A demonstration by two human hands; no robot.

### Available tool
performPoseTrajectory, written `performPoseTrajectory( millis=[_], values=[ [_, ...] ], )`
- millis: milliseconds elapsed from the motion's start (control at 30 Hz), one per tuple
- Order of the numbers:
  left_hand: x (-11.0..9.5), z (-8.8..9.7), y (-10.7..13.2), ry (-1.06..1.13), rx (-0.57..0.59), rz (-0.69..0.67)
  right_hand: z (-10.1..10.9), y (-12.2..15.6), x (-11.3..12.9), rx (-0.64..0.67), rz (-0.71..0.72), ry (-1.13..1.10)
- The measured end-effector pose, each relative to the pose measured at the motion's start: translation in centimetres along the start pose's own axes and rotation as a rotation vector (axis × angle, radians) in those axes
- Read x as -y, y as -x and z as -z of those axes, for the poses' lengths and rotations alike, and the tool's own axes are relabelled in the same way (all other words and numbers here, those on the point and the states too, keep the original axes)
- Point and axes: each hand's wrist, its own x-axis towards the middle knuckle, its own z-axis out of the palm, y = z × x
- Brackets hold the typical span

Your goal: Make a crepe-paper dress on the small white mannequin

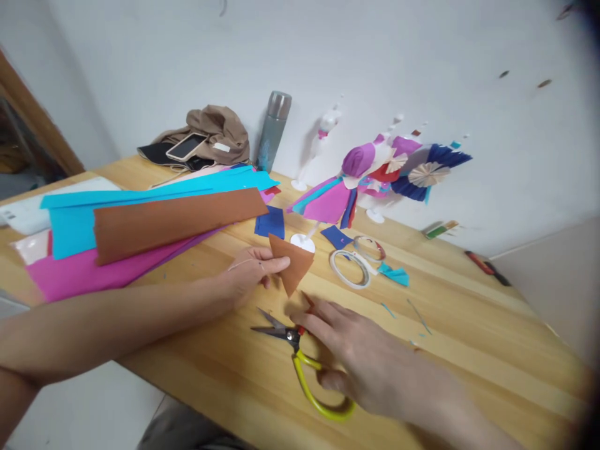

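My left hand (250, 269) pinches a brown paper triangle (295, 265) between thumb and fingers, one point of it facing down. Just to the right, my right hand (344, 340) is closed about the yellow-handled scissors (300, 359). Its thumb lies at the handle loop, and the fingers reach over the pivot. The blades are parted and point left, below the triangle. A small brown scrap (308, 299) shows at the right fingertips; whether they grip it is unclear. Behind the triangle stands the white round base (302, 242) of a paper-dressed figure (328, 197).
Brown (178, 222), blue and magenta paper sheets lie at left. Behind them are a brown cloth bag (220, 131), a phone (186, 147) and a flask (273, 131). Tape rolls (349, 269), blue paper pieces and more figures stand right of centre. A cutter (485, 267) lies far right.
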Motion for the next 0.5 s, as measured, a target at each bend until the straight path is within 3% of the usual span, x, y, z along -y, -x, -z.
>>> performPoseTrajectory(
  millis=[133, 333, 400, 500],
  values=[
    [-0.2, 0.0, 0.0, 0.132, -0.001, 0.048, 0.4, 0.0, -0.2, 0.140, -0.025, -0.028],
    [-0.4, 0.0, -0.2, 0.186, -0.060, 0.056, 2.3, -0.2, -3.0, 0.288, -0.126, -0.396],
    [-0.5, -0.2, -0.1, 0.228, -0.045, 0.086, 2.8, 0.2, -4.3, 0.222, -0.184, -0.579],
    [-0.8, -0.5, 0.3, 0.292, -0.017, 0.118, 2.6, 0.6, -5.8, -0.134, -0.316, -0.775]
  ],
)
